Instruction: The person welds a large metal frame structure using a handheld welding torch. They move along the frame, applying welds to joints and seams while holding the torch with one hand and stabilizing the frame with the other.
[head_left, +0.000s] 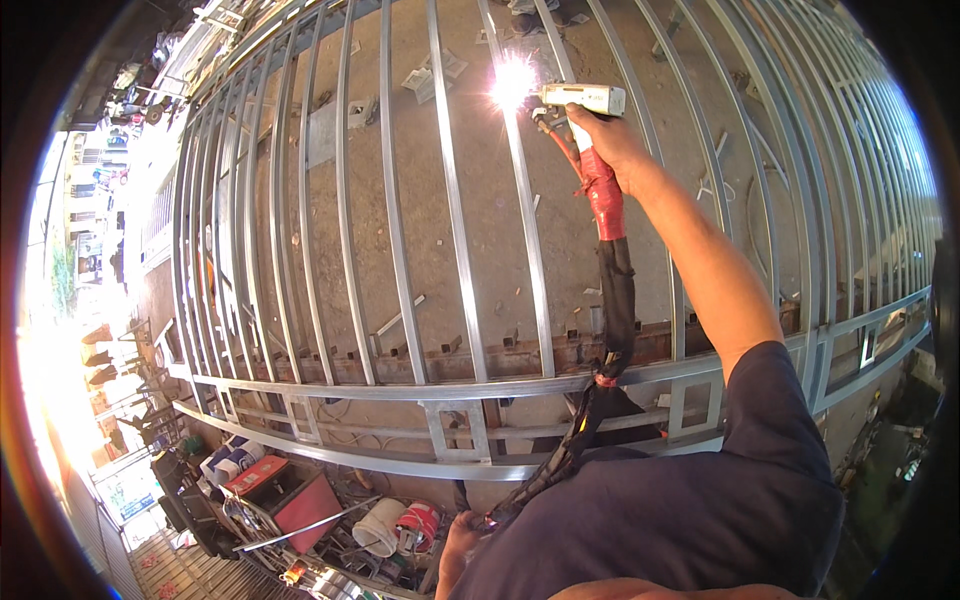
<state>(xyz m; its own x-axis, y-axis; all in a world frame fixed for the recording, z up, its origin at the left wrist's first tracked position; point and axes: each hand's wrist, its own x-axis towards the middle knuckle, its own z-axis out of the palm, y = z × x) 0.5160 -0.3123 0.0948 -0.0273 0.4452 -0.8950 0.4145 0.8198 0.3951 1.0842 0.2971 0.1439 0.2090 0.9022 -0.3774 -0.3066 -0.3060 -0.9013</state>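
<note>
My right hand (604, 139) is wrapped around the handle of a handheld welding gun (581, 97) with a white body. Its nozzle end points left at a square steel bar (529, 232) of a metal frame, where a bright welding glare (514, 81) with sparks hides the joint. Red tape (604, 199) covers the lower grip, and a thin red hose (564, 150) runs beside it. From there a black-sheathed cable (619, 300) passes over the frame's near rail (525, 388) toward my body. Low in the view, my left hand (461, 536) is closed around that cable, partly hidden by my shirt.
Parallel bars span the frame, with rectangular plates (457, 431) between its two near rails. A rusty beam (510, 352) lies underneath. At lower left stand a red cabinet (300, 514), a white bucket (379, 527) and a red bucket (420, 521). A person's shoe (523, 22) shows beyond the frame.
</note>
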